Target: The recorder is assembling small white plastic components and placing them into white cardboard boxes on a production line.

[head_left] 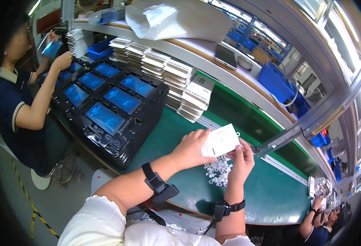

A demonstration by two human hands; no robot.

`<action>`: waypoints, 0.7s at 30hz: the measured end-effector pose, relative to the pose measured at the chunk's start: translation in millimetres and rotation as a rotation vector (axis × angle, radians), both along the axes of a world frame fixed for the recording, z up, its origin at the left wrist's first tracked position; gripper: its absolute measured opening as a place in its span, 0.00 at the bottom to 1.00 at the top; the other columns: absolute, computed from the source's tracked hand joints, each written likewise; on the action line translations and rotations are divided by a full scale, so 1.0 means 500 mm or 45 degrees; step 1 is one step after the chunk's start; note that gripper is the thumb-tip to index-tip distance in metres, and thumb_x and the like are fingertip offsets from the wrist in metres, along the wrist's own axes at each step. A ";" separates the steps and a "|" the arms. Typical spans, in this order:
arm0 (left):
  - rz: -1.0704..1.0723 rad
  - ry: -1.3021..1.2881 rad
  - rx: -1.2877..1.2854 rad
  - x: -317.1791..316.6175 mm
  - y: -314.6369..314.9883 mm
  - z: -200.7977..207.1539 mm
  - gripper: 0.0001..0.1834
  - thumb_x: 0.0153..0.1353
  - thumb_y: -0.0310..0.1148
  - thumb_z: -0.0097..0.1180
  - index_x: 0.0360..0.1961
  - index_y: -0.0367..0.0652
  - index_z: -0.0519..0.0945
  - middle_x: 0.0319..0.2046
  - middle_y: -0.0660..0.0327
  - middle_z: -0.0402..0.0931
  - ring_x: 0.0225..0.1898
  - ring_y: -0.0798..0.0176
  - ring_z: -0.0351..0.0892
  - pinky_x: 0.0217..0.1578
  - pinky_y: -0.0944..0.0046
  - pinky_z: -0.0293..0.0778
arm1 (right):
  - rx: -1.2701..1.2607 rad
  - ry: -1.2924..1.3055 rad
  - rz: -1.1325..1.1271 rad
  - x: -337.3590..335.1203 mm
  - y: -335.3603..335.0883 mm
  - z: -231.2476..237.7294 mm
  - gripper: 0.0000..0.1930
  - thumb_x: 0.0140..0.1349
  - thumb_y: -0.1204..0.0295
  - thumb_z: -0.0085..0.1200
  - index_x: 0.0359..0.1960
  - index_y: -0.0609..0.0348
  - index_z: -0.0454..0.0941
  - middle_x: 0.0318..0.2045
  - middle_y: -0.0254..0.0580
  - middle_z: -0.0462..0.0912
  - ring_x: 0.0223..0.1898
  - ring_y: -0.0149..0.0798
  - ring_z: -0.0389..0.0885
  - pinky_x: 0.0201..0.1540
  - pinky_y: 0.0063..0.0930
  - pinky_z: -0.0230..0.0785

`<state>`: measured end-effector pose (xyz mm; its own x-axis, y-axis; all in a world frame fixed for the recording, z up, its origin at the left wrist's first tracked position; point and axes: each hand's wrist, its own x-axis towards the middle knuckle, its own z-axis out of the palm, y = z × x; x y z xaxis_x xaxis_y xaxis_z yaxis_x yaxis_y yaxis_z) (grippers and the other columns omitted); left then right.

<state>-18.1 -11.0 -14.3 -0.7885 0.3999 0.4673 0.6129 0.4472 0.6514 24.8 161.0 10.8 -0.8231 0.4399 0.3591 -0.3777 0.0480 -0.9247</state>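
Note:
A flat white printed card or thin box (220,142) is held up tilted above the green workbench. My left hand (192,148) grips it along its left side, thumb below and fingers at the top edge. My right hand (241,159) pinches at its lower right corner, thumb in front; the fingers behind are partly hidden. A small white ring-like piece (238,134) shows at the card's right edge. Below the hands, a loose pile of small white plastic ring-like pieces (218,171) lies on the bench.
Black trays (125,119) with blue-filmed panels (105,117) are stacked at left, beside a seated co-worker (20,98). Stacks of white folded cartons (196,96) stand behind. A metal post (279,143) rises right of my hands. Another person (324,221) works at far right.

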 end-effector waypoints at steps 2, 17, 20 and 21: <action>-0.043 -0.142 0.168 -0.004 -0.004 0.003 0.45 0.49 0.49 0.63 0.60 0.29 0.59 0.48 0.45 0.67 0.49 0.47 0.70 0.50 0.58 0.67 | -0.012 0.038 -0.067 -0.008 -0.003 0.002 0.11 0.63 0.76 0.47 0.44 0.69 0.74 0.30 0.40 0.79 0.27 0.26 0.76 0.27 0.18 0.70; -0.316 -0.600 0.414 -0.001 -0.007 0.019 0.15 0.60 0.37 0.54 0.35 0.33 0.77 0.26 0.55 0.77 0.27 0.65 0.75 0.31 0.65 0.72 | 0.156 0.152 -0.235 0.003 0.004 0.013 0.09 0.65 0.75 0.45 0.43 0.67 0.72 0.30 0.35 0.76 0.28 0.22 0.71 0.29 0.16 0.65; -0.317 -0.604 0.341 -0.007 -0.005 0.001 0.15 0.60 0.37 0.54 0.34 0.33 0.77 0.24 0.55 0.76 0.25 0.65 0.73 0.29 0.64 0.71 | 0.210 0.150 -0.240 0.003 0.005 0.013 0.09 0.65 0.76 0.44 0.42 0.67 0.73 0.29 0.34 0.76 0.28 0.23 0.71 0.29 0.16 0.65; -0.317 -0.602 0.339 -0.007 -0.004 0.001 0.15 0.60 0.37 0.54 0.34 0.33 0.77 0.24 0.55 0.76 0.25 0.65 0.73 0.29 0.64 0.71 | 0.237 0.152 -0.252 0.003 0.005 0.014 0.09 0.65 0.76 0.44 0.42 0.66 0.73 0.29 0.34 0.76 0.28 0.23 0.71 0.28 0.15 0.65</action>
